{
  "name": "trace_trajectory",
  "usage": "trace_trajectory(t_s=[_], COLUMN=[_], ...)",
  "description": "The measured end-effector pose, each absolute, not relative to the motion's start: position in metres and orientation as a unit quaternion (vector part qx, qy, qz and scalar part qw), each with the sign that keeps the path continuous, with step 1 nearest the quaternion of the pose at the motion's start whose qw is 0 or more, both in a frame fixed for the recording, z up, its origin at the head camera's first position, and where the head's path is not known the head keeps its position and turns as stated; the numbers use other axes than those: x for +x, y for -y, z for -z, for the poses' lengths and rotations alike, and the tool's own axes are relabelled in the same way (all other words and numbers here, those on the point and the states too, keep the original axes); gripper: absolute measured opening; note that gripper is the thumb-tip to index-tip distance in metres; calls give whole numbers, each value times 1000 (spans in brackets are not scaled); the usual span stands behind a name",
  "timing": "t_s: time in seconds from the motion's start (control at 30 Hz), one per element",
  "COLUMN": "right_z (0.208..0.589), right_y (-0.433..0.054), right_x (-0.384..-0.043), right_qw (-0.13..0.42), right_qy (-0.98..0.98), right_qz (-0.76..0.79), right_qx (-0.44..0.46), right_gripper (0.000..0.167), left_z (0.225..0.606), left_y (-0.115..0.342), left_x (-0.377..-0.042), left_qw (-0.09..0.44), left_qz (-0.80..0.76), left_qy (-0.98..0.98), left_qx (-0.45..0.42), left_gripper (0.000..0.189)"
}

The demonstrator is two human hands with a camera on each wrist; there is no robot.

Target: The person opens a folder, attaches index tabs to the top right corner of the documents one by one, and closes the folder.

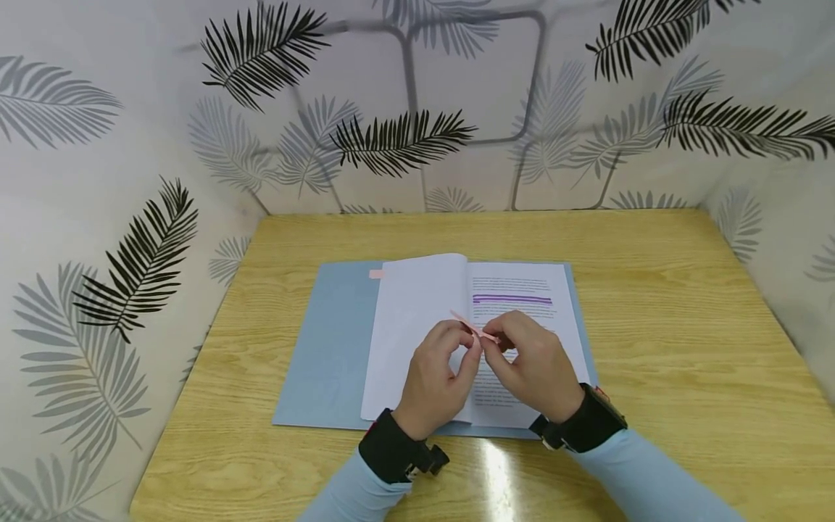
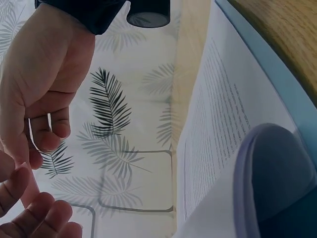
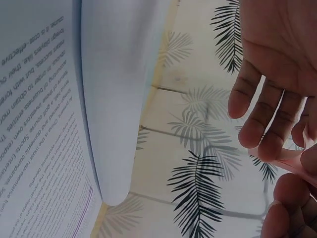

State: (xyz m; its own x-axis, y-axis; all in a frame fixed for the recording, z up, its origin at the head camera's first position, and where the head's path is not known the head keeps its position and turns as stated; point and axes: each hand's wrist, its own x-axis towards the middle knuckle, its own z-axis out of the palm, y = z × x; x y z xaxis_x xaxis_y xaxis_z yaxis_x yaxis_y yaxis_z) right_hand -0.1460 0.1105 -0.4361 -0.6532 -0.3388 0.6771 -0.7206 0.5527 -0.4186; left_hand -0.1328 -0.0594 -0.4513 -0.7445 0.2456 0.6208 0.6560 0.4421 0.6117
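Over the open document, both hands meet at a small pink sticky flag (image 1: 481, 333). The left hand (image 1: 433, 380) pinches one part of it between thumb and fingers; the right hand (image 1: 538, 366) pinches the other end. In the right wrist view, the pink flag (image 3: 292, 161) stretches between the fingertips of both hands, held off the paper. Beneath the hands lies the printed page (image 1: 522, 286) with purple highlighted lines (image 1: 512, 299). The blank left-hand page (image 1: 417, 326) has a second pink flag (image 1: 376, 274) sticking out at its upper left edge.
A light blue folder cover (image 1: 326, 348) lies open under the pages, on a wooden table (image 1: 685, 326). Leaf-patterned curtains (image 1: 457, 87) hang behind and beside the table. In the left wrist view, a turned page (image 2: 242, 183) curls up from the document.
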Motion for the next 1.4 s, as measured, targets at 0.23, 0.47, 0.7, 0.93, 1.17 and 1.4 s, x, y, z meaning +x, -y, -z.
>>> trace_trajectory(t_s=[0.23, 0.47, 0.7, 0.93, 1.17, 1.4], right_z=[438, 440, 441, 440, 440, 439], right_y=[-109, -110, -112, -113, -115, -117], right_x=[-148, -152, -154, -157, -157, -158], right_qw=[297, 308, 305, 312, 323, 327], right_qy=[856, 863, 872, 877, 878, 879], right_qz=[-294, -271, -259, -254, -248, -248], right_qx=[303, 295, 282, 263, 250, 241], right_gripper=[17, 16, 15, 14, 14, 15], left_z=[453, 454, 455, 453, 455, 454], left_y=[59, 59, 58, 56, 59, 61], left_x=[-133, -133, -132, -131, -128, -124], left_qw=[258, 261, 257, 259, 229, 202], left_qz=[380, 354, 357, 362, 372, 386], left_qy=[836, 840, 836, 833, 844, 849], left_qx=[-300, -316, -327, -329, -312, -300], left_gripper=[9, 9, 9, 10, 13, 13])
